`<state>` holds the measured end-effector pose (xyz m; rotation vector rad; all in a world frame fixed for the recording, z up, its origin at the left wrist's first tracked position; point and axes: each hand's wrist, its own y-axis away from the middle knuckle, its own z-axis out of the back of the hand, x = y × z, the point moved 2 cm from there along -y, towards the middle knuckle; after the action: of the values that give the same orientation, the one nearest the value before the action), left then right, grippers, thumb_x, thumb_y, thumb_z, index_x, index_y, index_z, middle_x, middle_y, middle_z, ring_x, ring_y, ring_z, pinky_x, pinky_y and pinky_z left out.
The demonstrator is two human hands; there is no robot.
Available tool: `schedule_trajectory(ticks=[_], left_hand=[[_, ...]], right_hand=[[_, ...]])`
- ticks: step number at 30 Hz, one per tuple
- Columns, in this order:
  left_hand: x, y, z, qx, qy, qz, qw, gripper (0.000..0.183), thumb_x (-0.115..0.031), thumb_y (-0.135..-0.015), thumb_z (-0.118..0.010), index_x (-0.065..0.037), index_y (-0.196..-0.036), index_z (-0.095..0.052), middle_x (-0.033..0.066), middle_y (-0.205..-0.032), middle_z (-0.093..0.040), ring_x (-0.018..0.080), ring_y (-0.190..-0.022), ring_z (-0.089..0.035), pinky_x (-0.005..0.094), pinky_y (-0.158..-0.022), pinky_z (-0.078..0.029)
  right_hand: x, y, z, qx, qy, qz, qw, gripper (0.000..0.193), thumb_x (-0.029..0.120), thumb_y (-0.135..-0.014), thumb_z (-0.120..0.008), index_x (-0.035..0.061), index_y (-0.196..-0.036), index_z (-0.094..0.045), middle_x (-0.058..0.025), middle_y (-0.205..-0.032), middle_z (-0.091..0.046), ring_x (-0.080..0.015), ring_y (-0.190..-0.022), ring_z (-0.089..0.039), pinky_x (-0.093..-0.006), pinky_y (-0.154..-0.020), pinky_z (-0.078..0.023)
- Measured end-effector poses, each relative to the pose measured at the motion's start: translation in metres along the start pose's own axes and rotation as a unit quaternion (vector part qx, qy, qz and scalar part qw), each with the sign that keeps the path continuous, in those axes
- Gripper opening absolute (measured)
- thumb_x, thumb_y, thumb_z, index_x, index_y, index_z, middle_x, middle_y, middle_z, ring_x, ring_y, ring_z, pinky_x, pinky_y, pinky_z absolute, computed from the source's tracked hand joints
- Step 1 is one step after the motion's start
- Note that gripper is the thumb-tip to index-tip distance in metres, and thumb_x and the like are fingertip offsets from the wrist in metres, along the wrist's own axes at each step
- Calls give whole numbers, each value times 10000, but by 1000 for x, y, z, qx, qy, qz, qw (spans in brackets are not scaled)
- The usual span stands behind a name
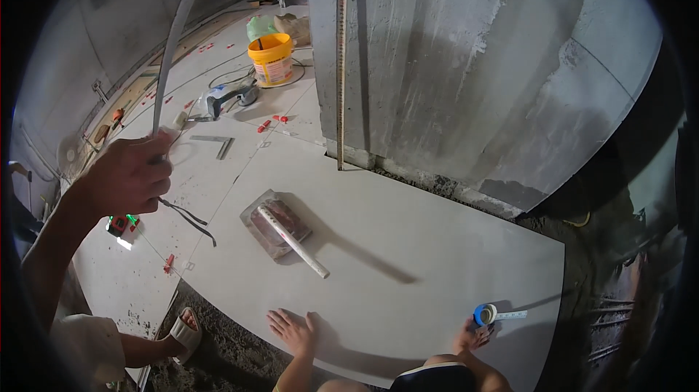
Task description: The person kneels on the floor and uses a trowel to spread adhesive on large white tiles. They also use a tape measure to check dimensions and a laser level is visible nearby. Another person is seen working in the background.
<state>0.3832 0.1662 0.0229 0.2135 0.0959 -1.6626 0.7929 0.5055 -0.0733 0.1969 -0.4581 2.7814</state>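
A large pale tile [378,217] lies in front of me. My left hand [293,332] rests on its near part, palm down with fingers spread. At the tile's near right, my right hand [475,335] is closed round a blue tape measure [483,314], whose short white blade [511,315] points right. On the tile sits a reddish-brown block [280,233] in clear plastic, with a white stick [295,243] slanting over it. From the left, another person's hand [131,170] grips a long grey strip [175,42]; a dark strap [191,219] hangs below.
A marked upright rod [341,64] stands along the grey wall [451,79]. Laid tiles at the left hold red clips [263,126], a metal square [216,143], a power tool [233,96] and a yellow bucket [271,61]. A person's sandalled foot [187,334] stands on dark mortar [233,341].
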Motion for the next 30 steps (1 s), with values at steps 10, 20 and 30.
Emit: schedule_trajectory(ticks=[10, 20, 30], left_hand=[[4, -2, -5, -5, -1, -15, 1000, 1007, -627, -934, -469, 103, -1544, -139, 341, -1613, -112, 438, -1531, -66, 520, -1243, -59], [-3, 2, 6, -21, 19, -16, 999, 957, -558, -920, -521, 127, -1515, -217, 349, -1594, -168, 456, -1518, -103, 530, -1232, -83], [-8, 2, 14, -25, 35, -10, 999, 957, -559, -903, -535, 132, -1501, -253, 350, -1576, -213, 465, -1511, -113, 536, -1231, -90]], right_hand=[[2, 4, -7, -81, 40, 30, 995, 903, 703, -868, -552, 69, -1497, -416, -182, -1525, -426, -357, -1408, -400, -532, -1140, -296], [1, -4, 0, -28, 65, 31, 997, 863, 664, -869, -563, 78, -1491, -435, -140, -1508, -458, -349, -1385, -427, -534, -1113, -318], [11, 1, 14, -77, 63, 53, 994, 822, 620, -878, -597, 54, -1459, -465, -165, -1487, -477, -367, -1367, -449, -530, -1091, -346]])
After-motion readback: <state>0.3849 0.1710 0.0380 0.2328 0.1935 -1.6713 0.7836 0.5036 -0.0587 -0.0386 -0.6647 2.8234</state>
